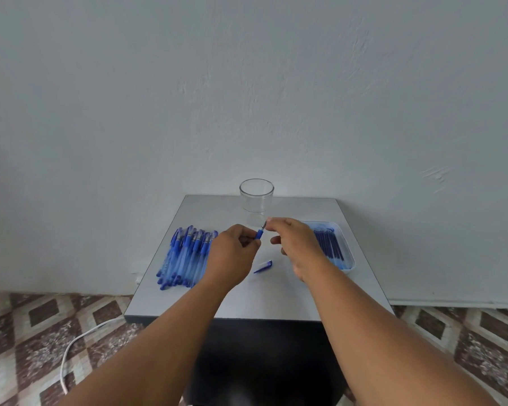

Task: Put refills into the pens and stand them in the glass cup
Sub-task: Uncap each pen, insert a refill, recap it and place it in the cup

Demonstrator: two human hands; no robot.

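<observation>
While your left hand gripped the pen at frame centre, your right hand pinched its tip; twisting gently seemed wise.

Only two bare forearms and two hands of the person are visible. The left hand and the right hand wear no gloves, and no ring, watch or bracelet shows on them. The arms have no sleeves in the visible part, up to the lower edge of the view. The fingernails look short, but they are too small to see well.
</observation>
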